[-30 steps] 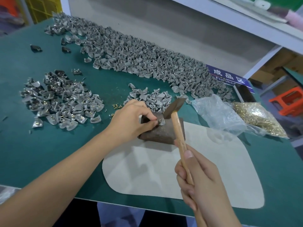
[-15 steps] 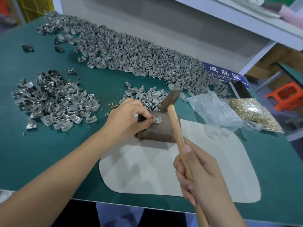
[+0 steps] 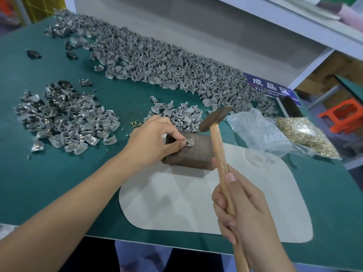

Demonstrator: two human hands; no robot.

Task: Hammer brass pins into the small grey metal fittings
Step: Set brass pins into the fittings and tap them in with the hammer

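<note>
A small grey fitting [image 3: 189,142] with a brass pin in it lies on top of a rusty brown metal block [image 3: 192,154]. My left hand [image 3: 155,138] pinches the fitting at its left edge and steadies it on the block. My right hand [image 3: 243,209] grips the wooden handle of a hammer [image 3: 216,118]. The hammer head hangs raised just above and to the right of the fitting. A clear bag of brass pins [image 3: 306,134] lies at the right.
The block stands on a pale mat [image 3: 196,209] on the green table. A long heap of grey fittings [image 3: 167,63] runs along the back, a smaller heap [image 3: 176,116] sits behind the block, and fittings with pins [image 3: 64,118] lie at the left. An empty plastic bag [image 3: 257,132] lies beside the pins.
The hammer head has lifted and shifted to the right, away from the fitting. My left hand stays on the fitting on the block.
</note>
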